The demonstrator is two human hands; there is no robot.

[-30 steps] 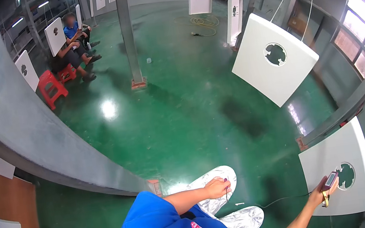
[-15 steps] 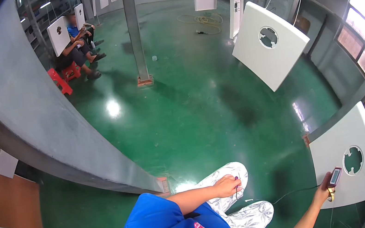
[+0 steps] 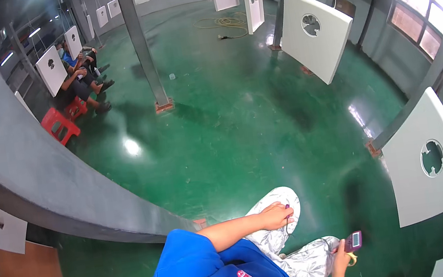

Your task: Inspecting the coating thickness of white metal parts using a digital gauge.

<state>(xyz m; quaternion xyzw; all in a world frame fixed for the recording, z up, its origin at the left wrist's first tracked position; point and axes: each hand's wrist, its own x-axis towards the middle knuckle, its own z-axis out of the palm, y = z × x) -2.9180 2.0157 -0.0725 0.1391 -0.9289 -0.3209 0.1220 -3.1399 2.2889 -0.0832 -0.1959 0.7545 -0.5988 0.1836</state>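
My left hand point(image 3: 275, 217) rests over my patterned trouser leg, closed on a small purple thing point(image 3: 288, 208) with a thin dark cord hanging from it. Its exact kind is too small to tell. My right hand point(image 3: 339, 261), by my other knee, grips a purple handheld meter point(image 3: 354, 241) with a small grey screen. A yellow piece point(image 3: 353, 259) shows beneath the meter; whether it is part of it I cannot tell. To the right, apart from my hand, hangs a white panel point(image 3: 414, 179) with a round cut-out.
Another white panel point(image 3: 326, 38) hangs farther off, and several more line the far side. A thick grey beam point(image 3: 69, 182) curves along my left. Beyond stand a grey post point(image 3: 144, 53), red stools point(image 3: 61, 126) and seated people point(image 3: 86, 81). A yellow hose point(image 3: 230, 22) lies coiled on the green floor.
My right hand has drawn the meter away from the near white panel, left toward my knee. The left hand stays over my leg. The view has shifted slightly.
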